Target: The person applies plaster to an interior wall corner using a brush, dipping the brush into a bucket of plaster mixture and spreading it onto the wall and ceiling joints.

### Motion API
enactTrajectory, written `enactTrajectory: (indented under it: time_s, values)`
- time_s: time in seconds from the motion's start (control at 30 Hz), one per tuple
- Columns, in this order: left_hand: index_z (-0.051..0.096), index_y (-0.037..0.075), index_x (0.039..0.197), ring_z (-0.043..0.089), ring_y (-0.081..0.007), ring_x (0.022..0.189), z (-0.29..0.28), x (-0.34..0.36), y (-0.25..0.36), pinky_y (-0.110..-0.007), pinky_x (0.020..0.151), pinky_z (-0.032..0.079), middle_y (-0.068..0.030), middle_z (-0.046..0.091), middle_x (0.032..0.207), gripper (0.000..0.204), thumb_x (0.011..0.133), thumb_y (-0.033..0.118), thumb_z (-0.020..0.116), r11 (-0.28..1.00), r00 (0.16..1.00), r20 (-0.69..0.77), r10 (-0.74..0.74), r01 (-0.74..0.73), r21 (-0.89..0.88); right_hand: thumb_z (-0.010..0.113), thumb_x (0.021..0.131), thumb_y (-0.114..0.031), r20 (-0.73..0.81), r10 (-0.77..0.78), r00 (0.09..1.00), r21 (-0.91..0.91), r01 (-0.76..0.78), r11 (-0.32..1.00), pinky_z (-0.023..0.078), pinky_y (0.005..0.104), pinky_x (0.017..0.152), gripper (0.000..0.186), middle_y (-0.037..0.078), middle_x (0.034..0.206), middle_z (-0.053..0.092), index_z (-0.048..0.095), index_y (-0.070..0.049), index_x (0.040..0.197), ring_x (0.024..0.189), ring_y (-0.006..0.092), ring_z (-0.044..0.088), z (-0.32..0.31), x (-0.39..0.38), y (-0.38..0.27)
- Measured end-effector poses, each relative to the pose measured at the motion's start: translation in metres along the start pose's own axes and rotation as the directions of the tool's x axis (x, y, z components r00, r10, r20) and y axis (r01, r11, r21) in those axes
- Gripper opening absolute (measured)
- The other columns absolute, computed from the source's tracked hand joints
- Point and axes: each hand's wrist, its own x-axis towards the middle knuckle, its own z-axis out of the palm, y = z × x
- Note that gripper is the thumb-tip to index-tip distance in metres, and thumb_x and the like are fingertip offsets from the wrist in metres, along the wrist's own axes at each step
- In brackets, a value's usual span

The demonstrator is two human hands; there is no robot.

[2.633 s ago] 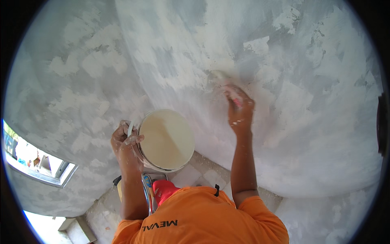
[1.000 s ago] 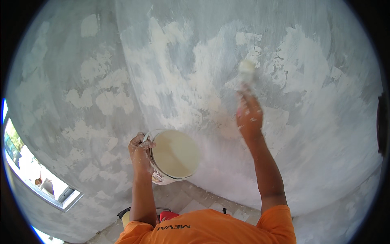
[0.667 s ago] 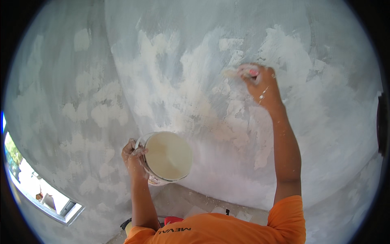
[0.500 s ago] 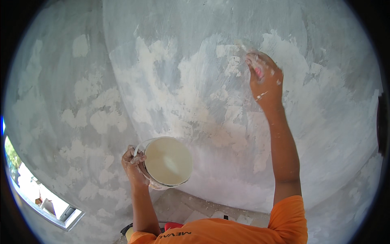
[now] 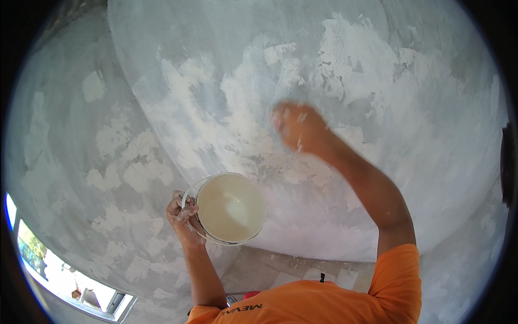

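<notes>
My left hand (image 5: 182, 209), smeared with pale paste, is closed round the white handle of a round bucket (image 5: 259, 224) at its left side. Creamy pale liquid or paste (image 5: 224, 202) shows inside the bucket, which tips its mouth up toward me. My right hand (image 5: 299, 124) is raised before the wall, up and to the right of the bucket, and blurred by motion. Its fingers look curled; what they hold cannot be made out now. The grey wall (image 5: 243, 32) carries uneven white patches (image 5: 189, 81), and pale specks dot my right hand.
Two wall faces meet at a slanting corner (image 5: 145, 119) on the left. A window opening (image 5: 70, 281) lies at the lower left. A dark object (image 5: 507, 164) is at the far right edge. Below, pale pieces lie on the floor (image 5: 259, 270).
My right hand has swept down and left across the wall. A pale item with a pink part showed in it earlier. The bucket and left hand sit slightly further right in view.
</notes>
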Motion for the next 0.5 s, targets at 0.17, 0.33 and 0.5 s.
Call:
enactTrajectory:
  time_s: [0.17,0.33,0.5]
  values:
    - [0.047,0.007,0.066,0.040,-0.0092,0.061,-0.012,0.012,-0.011,-0.023,0.062,0.040,-0.0003,0.046,0.079,0.020,0.068,-0.009,0.060,0.998,0.996,0.082,-0.015,0.020,-0.059,0.063,0.088,-0.008,-0.733,-0.237,0.637,-0.337,-0.038,0.941,0.055,0.0371,0.092,0.024,0.012,0.112,0.071,0.073,-0.009,0.110,0.102,0.0302,0.067,-0.108,0.036,0.024]
    - [0.045,0.007,0.063,0.044,-0.0095,0.064,-0.006,0.006,-0.008,-0.022,0.066,0.043,0.0003,0.045,0.076,0.021,0.066,-0.011,0.055,0.996,0.997,-0.008,-0.081,0.081,-0.033,0.063,0.090,-0.014,-0.411,-0.338,0.847,-0.619,0.014,0.785,0.058,0.0355,0.088,0.036,0.016,0.132,0.060,0.065,-0.005,0.125,0.107,0.0275,0.067,-0.013,0.025,0.000]
    - [0.050,0.007,0.068,0.050,-0.0089,0.066,0.014,0.004,-0.005,-0.021,0.065,0.047,-0.0003,0.049,0.074,0.018,0.071,-0.010,0.054,0.996,0.997,0.036,-0.075,0.076,-0.047,0.064,0.087,-0.011,-0.053,-0.370,0.928,-0.359,0.328,0.874,0.060,0.0373,0.064,0.020,0.025,0.105,0.063,0.068,0.002,0.101,0.092,0.0325,0.069,0.079,-0.027,-0.033]
